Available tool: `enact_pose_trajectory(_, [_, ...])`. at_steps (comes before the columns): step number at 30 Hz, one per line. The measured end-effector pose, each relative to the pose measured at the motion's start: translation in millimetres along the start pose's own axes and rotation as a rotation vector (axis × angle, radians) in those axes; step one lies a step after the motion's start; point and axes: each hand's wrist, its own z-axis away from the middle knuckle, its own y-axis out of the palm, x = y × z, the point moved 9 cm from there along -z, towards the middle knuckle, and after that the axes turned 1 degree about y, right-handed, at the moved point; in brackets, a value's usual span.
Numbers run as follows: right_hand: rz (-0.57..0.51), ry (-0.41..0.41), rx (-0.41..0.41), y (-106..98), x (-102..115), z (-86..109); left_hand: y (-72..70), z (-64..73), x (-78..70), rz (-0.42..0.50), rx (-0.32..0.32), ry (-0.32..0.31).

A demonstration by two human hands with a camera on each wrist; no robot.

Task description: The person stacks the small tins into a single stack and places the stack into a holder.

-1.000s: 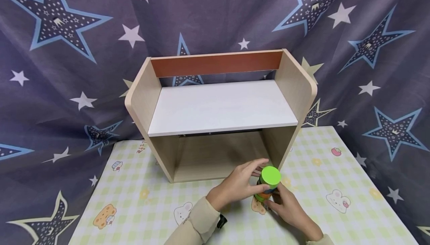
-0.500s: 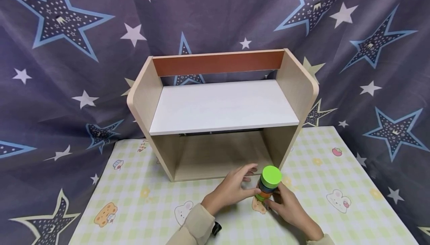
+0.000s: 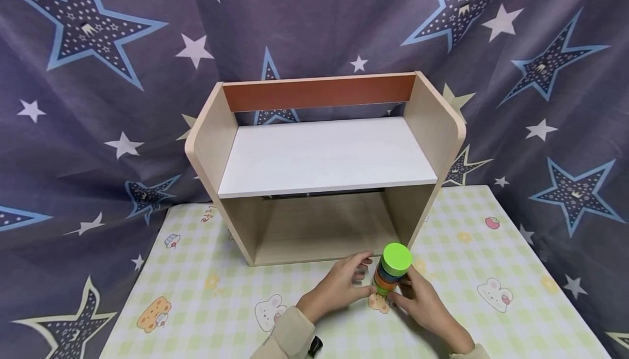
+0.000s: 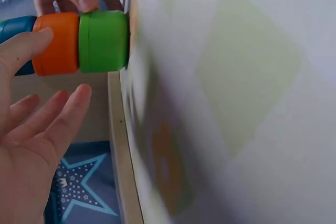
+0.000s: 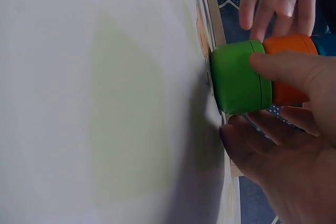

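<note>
A stack of small round containers (image 3: pixel 396 258) stands upright on the table in front of the shelf's right side. Its top is bright green. Below come a blue one, an orange one (image 4: pixel 60 51) and a green one (image 5: pixel 236 77) at the bottom. My right hand (image 3: pixel 425 304) holds the stack low down from the right, the thumb on the lower part and the fingers around the far side. To the left, my left hand (image 3: pixel 336 288) has its fingers spread and extended, with the thumb tip close to the stack; whether it touches I cannot tell.
A wooden two-level shelf (image 3: pixel 326 157) with a white middle board stands just behind the hands. Its right side panel (image 3: pixel 432 124) rises near the stack. A checked tablecloth (image 3: pixel 211 315) covers the table, and a dark star-print curtain (image 3: pixel 304 20) hangs behind.
My left hand has come off the stack's upper part, moving left and lower, so more of the orange and blue containers shows. The right hand and the stack have stayed in place.
</note>
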Motion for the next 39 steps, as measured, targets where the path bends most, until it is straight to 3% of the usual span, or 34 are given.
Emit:
enact_pose_trajectory(10, [-0.023, 0.022, -0.034, -2, -1, 1.3, 13.3, -5.8, 14.5, -0.033, 0.054, -0.113])
enact_pose_trajectory(20, [-0.017, 0.034, -0.042, 0, -2, 1.7, 18.2, -10.8, 13.7, -0.099, 0.047, -0.106])
enact_pose_trajectory(29, [-0.023, 0.018, -0.036, 0, 1, 2.0, 17.0, -11.1, 8.9, -0.111, 0.041, -0.079])
enact_pose_trajectory(39, [-0.017, 0.005, -0.037, 0, 6, 1.8, 13.8, -7.9, 9.4, -0.089, 0.037, -0.093])
